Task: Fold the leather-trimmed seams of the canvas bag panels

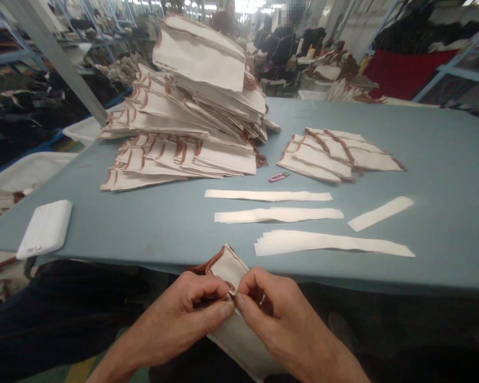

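Note:
Between my hands, in front of the table's near edge, is a cream fabric piece (232, 267) with brown edging. My left hand (195, 300) pinches its edge between thumb and forefinger. Close beside it, almost touching, my right hand (275, 306) pinches the same piece, with the thumb tip against the fabric. The lower part of the piece hangs below the hands toward my lap. What exactly lies between the fingertips is too small to make out.
On the blue-grey table (143, 229) stand a tall stack of cream fabric pieces (199, 58) and a smaller pile (339, 154). Pink thread snips (278, 177) lie between them. Nearer are several cream strips (331, 243). A white box-like device (46, 229) rests at the left edge.

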{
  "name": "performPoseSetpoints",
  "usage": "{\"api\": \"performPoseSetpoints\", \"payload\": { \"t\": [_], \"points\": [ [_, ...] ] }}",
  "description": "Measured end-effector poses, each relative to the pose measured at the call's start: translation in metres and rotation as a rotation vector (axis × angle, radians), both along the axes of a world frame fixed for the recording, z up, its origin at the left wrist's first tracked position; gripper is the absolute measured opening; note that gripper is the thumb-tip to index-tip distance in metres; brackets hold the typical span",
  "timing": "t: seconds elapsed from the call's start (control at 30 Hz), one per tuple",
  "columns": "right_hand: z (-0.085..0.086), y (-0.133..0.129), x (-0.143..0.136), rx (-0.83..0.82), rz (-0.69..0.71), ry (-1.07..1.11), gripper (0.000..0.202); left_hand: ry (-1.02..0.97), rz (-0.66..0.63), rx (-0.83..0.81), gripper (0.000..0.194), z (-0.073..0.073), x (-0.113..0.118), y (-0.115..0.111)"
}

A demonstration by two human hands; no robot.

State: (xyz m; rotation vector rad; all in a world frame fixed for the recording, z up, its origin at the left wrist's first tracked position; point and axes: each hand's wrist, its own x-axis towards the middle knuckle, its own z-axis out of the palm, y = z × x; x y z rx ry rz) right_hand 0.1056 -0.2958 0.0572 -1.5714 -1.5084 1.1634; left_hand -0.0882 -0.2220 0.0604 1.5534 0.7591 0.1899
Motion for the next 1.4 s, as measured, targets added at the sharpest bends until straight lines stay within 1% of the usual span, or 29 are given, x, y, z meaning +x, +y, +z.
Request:
{"api": "performPoseSetpoints", "payload": {
  "t": [0.1,0.3,0.4,0.47,0.6,0.73,0.87,0.97,1.07,1.13,1.2,1.3,1.37,1.4],
  "points": [
    [-0.002,-0.002,0.001,0.030,0.002,-0.021,0.014,0.031,-0.048,0.031,0.016,0.005,-0.001,0.002],
    [0.001,-0.002,0.003,0.191,0.046,-0.108,0.012,0.137,-0.030,0.252,0.023,0.014,0.008,0.002],
    [0.002,-0.002,0.003,0.274,0.054,-0.173,0.012,0.168,-0.059,0.322,0.024,0.018,0.010,0.002],
    [0.000,-0.001,0.003,0.282,0.054,-0.191,0.011,0.180,-0.097,0.350,0.023,0.019,0.010,0.003],
    [-0.005,0.001,0.002,0.228,0.056,-0.128,0.013,0.206,-0.138,0.354,0.021,0.021,0.007,0.006],
    [-0.006,0.001,-0.001,0.206,0.032,-0.112,0.013,0.177,-0.148,0.333,0.023,0.018,0.004,0.006],
    [-0.003,-0.002,-0.008,0.215,-0.064,-0.170,0.012,0.087,-0.093,0.252,0.025,0.013,0.006,0.004],
    [-0.002,-0.003,-0.013,0.220,-0.135,-0.169,0.012,0.048,-0.043,0.188,0.028,0.014,0.009,0.002],
    [-0.002,-0.004,-0.015,0.210,-0.162,-0.163,0.013,0.023,-0.026,0.146,0.027,0.016,0.010,0.000],
    [-0.002,-0.004,-0.014,0.175,-0.161,-0.145,0.014,0.006,-0.025,0.154,0.027,0.017,0.010,-0.001],
    [-0.002,-0.003,-0.013,0.103,-0.143,-0.080,0.013,-0.006,-0.021,0.179,0.029,0.017,0.011,-0.003],
    [-0.005,0.000,-0.012,-0.029,-0.109,0.116,0.015,-0.007,0.019,0.237,0.031,0.013,0.013,-0.008],
    [-0.009,0.001,-0.015,-0.061,-0.112,0.215,0.019,-0.014,0.074,0.289,0.031,0.008,0.014,-0.012],
    [-0.011,0.001,-0.017,-0.049,-0.130,0.212,0.020,-0.025,0.102,0.309,0.031,0.006,0.014,-0.014]
  ]
}}
